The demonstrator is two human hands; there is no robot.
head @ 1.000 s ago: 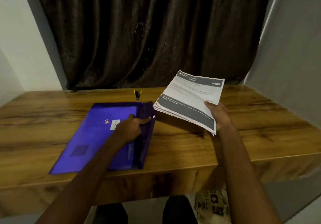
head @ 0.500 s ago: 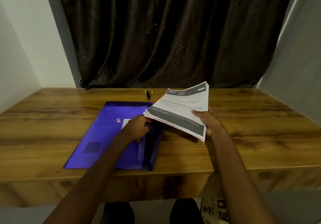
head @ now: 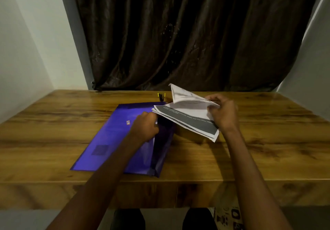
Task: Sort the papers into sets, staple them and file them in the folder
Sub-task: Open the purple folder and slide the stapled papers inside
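Since a second ago my right hand carried the floppy white paper stack to the purple plastic folder, gripping its far edge; left hand pinches the folder's mouth; light, limp sheets.

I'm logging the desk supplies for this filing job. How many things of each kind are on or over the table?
Folder, purple: 1
Paper stack, held by the right hand: 1
Stapler, black and yellow: 1
Total: 3

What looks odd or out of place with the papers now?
The top sheets of the paper stack are bent up and folded back near the right hand, so the stack is not flat. Nothing else stands out.
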